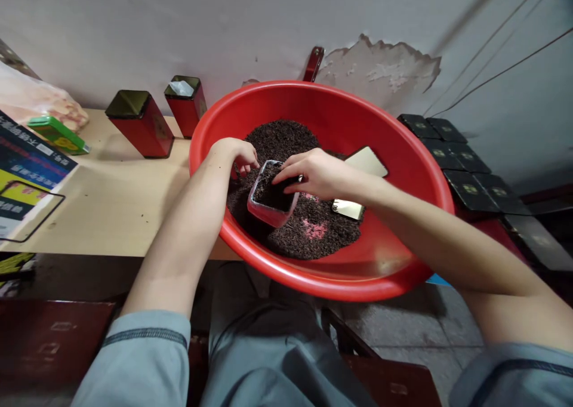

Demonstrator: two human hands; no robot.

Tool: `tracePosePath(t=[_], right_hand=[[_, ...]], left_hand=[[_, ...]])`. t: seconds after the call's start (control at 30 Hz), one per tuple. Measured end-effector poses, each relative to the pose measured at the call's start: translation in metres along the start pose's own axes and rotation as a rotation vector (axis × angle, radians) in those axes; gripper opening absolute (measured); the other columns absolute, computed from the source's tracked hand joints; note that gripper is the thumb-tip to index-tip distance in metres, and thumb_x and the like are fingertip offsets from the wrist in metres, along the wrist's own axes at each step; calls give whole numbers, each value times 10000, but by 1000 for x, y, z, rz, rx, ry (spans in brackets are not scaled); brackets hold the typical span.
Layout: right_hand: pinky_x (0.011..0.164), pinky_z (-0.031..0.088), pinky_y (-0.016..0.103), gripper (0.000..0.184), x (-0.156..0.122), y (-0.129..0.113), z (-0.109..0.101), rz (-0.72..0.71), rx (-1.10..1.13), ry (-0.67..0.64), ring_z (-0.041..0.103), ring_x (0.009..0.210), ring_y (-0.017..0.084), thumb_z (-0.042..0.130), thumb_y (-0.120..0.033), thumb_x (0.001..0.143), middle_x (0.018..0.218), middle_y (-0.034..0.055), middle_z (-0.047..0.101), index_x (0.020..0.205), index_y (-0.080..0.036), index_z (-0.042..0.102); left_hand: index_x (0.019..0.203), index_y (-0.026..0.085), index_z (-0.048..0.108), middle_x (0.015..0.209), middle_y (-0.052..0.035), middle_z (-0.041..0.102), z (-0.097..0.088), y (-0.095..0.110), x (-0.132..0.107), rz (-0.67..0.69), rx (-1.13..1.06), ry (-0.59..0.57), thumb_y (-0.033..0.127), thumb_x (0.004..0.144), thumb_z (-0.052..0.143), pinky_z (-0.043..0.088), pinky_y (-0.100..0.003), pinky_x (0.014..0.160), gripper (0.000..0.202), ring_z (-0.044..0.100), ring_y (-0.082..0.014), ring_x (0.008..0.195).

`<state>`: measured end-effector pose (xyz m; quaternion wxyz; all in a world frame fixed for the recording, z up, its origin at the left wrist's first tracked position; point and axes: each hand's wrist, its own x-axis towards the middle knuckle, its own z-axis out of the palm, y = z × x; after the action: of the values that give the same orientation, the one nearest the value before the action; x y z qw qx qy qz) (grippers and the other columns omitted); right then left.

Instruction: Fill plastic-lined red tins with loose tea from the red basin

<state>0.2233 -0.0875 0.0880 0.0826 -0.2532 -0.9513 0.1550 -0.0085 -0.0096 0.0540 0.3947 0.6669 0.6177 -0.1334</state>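
Observation:
A big red basin (394, 150) holds a heap of dark loose tea leaves (313, 231). In it lies a small red tin (268, 211), tilted, open at the top and filled with leaves. My left hand (237, 154) is curled round the tin's far left side and holds it. My right hand (313, 173) is over the tin's mouth, fingers bent and pressing on the leaves inside. Two shiny gold lids lie in the basin: one lid (367, 161) leans against the far wall, another lid (348, 209) rests on the leaves just right of my right hand.
Two red tins stand on the wooden table at the left, one closed tin (141, 123) and one open tin (185, 105). A green box (58, 134) and printed packaging (27, 168) lie further left. Several black lids (465, 162) are stacked right of the basin. A wall is behind.

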Motion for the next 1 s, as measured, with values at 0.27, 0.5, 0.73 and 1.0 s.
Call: tracePosePath(t=[0.27,0.5,0.73,1.0], right_hand=[[1117,584,500,927,0,32,-16,39,-162,-94,653,1387,372,876,-455,860,1586,160,620,1689,-280,497],[1240,451,581,1014,27,26,14,-266,-405,-349,354,1647,392,784,-132,802,1748,198,428,1721,-193,363],[1019,571,560,1008,7,25,16,-26,-420,-269,617,1286,421,877,-555,740,1425,260,644,1554,-79,520],[1028,571,611,1082,-40,54,23,330,-358,-116,612,1307,474,843,-658,780,1475,289,617,1620,-94,459]], left_hand=[[1557,160,642,1304,-178,781,0,5,-7,-21,-20,16,335,954,703,642,-365,957,631,765,-307,1153],[1578,162,615,1324,-199,773,0,3,-9,10,38,-2,331,915,676,664,-373,900,688,772,-319,1137],[1584,155,607,1325,-202,765,4,4,-11,-18,11,23,312,939,640,667,-378,901,665,771,-315,1132],[1589,181,603,1356,-162,768,4,14,-14,48,81,91,331,980,629,625,-326,925,628,771,-288,1140]])
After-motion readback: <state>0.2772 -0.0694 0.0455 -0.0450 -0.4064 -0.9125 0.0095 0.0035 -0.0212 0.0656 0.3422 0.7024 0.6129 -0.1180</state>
